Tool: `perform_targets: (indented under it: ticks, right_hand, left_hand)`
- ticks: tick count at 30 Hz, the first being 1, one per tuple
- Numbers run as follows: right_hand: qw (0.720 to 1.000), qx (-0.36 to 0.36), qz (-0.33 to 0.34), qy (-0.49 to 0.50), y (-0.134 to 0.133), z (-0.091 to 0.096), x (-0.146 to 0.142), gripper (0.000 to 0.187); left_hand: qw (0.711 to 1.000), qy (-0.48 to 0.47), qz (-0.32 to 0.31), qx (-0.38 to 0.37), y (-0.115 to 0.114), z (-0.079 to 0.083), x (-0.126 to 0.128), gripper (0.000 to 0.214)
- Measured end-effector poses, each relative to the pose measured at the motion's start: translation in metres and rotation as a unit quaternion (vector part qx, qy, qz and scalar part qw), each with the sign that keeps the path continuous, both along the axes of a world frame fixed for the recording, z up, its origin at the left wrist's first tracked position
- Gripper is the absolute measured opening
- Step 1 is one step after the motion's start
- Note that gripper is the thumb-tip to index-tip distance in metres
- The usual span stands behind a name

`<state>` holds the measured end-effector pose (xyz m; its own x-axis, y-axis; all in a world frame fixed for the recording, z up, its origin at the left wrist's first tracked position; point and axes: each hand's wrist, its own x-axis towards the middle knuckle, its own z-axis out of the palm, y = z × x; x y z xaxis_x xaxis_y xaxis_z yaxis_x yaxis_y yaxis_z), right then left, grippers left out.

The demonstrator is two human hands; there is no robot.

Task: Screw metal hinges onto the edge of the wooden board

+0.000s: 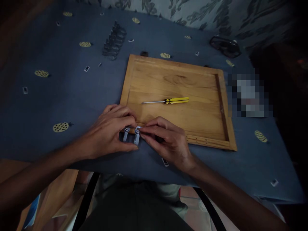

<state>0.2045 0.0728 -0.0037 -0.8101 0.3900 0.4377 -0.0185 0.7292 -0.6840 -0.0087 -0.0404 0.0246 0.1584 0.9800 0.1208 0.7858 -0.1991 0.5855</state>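
A framed wooden panel [173, 83] lies on the cloth-covered table. At its front-left edge sit two small silvery metal pieces, a left one [125, 134] and a right one [137, 137], each with a cross-head screw. My left hand [110, 131] curves around both; its fingers rest at the frame's edge and the thumb meets the right piece's lower end. My right hand [168, 138] pinches at the screw end of that same piece with thumb and fingertips. On the panel, a yellow-and-black screwdriver [176, 100] lies with its shaft pointing left.
Several dark hook-shaped pieces [114, 41] stand in a row behind the panel's left corner. A dark looped object [225, 46] lies at the back right. Beyond the panel's right side is a pixelated item [249, 93]. The blue tablecloth [72, 96] has pineapple prints.
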Motion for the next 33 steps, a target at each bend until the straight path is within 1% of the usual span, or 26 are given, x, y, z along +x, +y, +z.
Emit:
perform_targets:
  ticks: [7, 13, 17, 21, 25, 29, 33]
  right_hand:
    - [1.0, -0.013, 0.017, 0.009, -0.0017, 0.0034, 0.0011, 0.024]
    - [0.999, -0.004, 0.031, 0.008, -0.0009, 0.0035, 0.0028, 0.021]
    - [0.999, -0.001, 0.032, 0.011, -0.0002, 0.002, 0.0025, 0.018]
    - [1.0, -0.002, 0.026, 0.017, -0.0009, 0.0004, 0.0005, 0.02]
    - [1.0, -0.009, 0.01, 0.017, -0.0004, 0.0004, -0.0003, 0.023]
    - [1.0, -0.017, -0.002, 0.011, 0.0009, 0.0016, 0.0007, 0.029]
    - [1.0, -0.008, -0.015, -0.005, -0.0002, 0.0038, 0.002, 0.024]
  left_hand:
    - [1.0, 0.006, 0.005, 0.005, -0.0009, -0.0013, 0.0003, 0.031]
    - [1.0, 0.019, 0.003, 0.001, -0.0006, 0.0006, 0.0012, 0.032]
    - [1.0, 0.009, 0.006, 0.004, 0.0002, -0.001, 0.001, 0.035]
    - [1.0, 0.004, 0.01, 0.006, 0.0006, -0.0023, 0.0006, 0.036]
    - [1.0, 0.006, 0.006, -0.005, 0.0006, -0.0004, 0.0009, 0.033]
    - [1.0, 0.006, 0.013, -0.009, 0.0005, 0.0009, 0.002, 0.033]
    - [1.0, 0.003, 0.015, -0.008, 0.0001, -0.0001, 0.0028, 0.032]
